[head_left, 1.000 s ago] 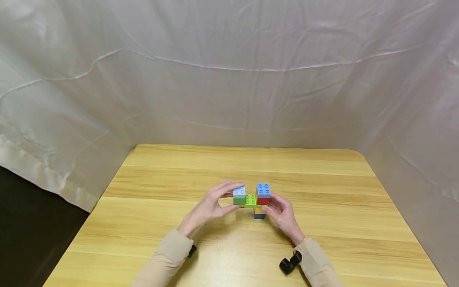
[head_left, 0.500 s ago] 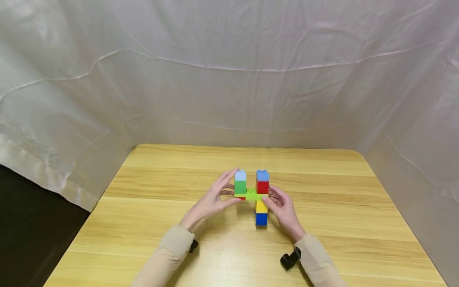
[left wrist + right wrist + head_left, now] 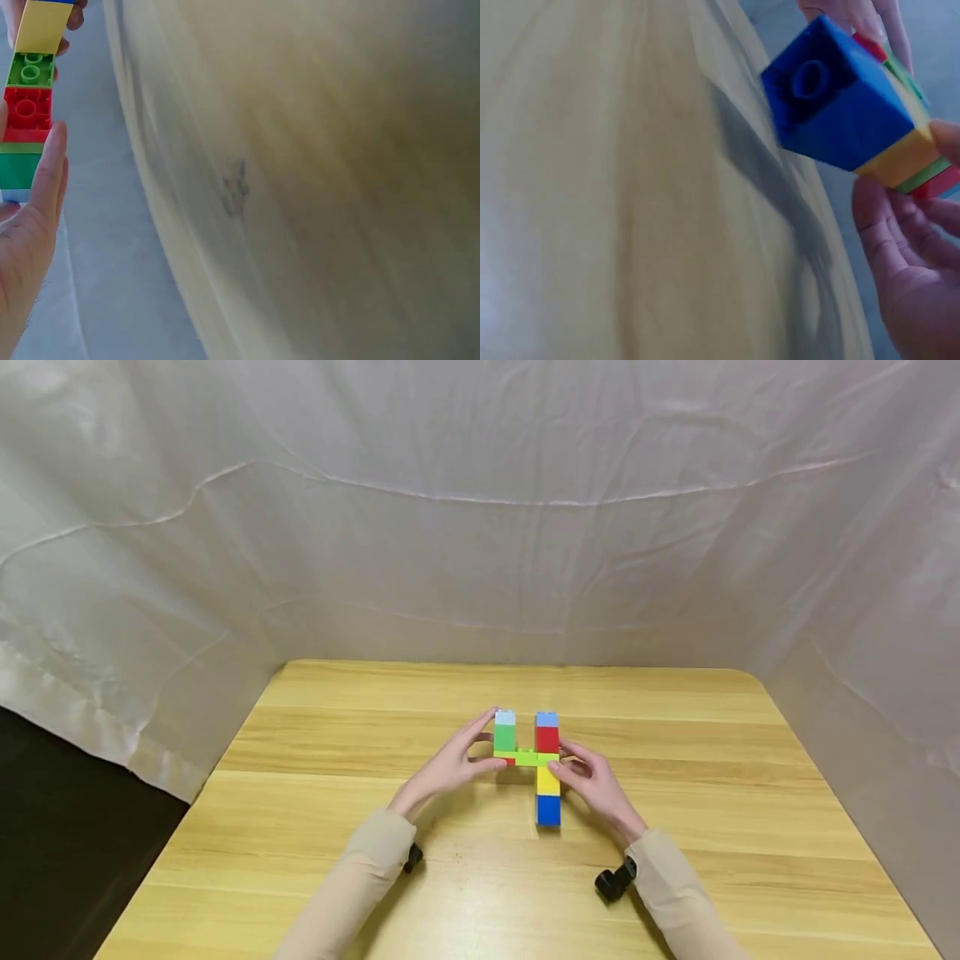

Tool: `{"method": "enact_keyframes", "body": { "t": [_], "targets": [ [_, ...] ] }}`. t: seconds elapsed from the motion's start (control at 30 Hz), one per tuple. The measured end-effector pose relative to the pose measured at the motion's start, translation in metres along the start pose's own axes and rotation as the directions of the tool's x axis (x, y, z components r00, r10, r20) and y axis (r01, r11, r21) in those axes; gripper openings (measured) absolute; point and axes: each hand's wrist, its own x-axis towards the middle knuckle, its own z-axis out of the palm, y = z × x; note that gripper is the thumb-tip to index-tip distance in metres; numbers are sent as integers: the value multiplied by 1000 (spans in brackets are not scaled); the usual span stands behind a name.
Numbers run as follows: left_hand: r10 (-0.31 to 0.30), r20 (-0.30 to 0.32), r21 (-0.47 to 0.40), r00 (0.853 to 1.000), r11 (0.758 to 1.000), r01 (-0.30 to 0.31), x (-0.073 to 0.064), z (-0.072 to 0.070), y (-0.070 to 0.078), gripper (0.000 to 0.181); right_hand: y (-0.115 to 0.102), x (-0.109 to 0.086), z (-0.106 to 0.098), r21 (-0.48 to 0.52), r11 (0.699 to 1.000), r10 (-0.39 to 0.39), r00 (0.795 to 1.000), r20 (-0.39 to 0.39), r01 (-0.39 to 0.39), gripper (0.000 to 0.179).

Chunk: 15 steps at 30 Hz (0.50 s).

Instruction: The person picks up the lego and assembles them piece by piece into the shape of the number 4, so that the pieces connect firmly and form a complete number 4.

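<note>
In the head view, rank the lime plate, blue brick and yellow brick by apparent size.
1. Lime plate: widest, though thin, spanning both columns.
2. Blue brick and yellow brick: same width and nearly alike; blue looks slightly taller, but it sits nearer the camera, so I would not rank them.

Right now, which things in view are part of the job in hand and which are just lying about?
In hand:
- brick assembly, gripped on both sides and lifted off the table
- left hand, pinching its green-and-pale-blue side
- right hand, holding the red, yellow and blue column

Just there:
- wooden table
- white cloth backdrop
</note>
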Motion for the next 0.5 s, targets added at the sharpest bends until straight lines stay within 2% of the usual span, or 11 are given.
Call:
{"method": "enact_keyframes", "body": {
  "t": [0.27, 0.37, 0.5],
  "targets": [
    [-63, 32, 135, 997, 989, 59, 16, 0, -10, 86, 7, 15, -5, -148, 989, 31, 998, 46, -24, 61],
    [-89, 40, 189, 995, 979, 80, 19, -1, -13, 86, 10, 20, -6, -227, 974, -17, 999, 50, 28, 59],
    [-97, 69, 261, 993, 962, 76, 23, -2, -14, 81, 15, 24, -9, -331, 933, -121, 990, 74, 139, 56]
  ]
}}
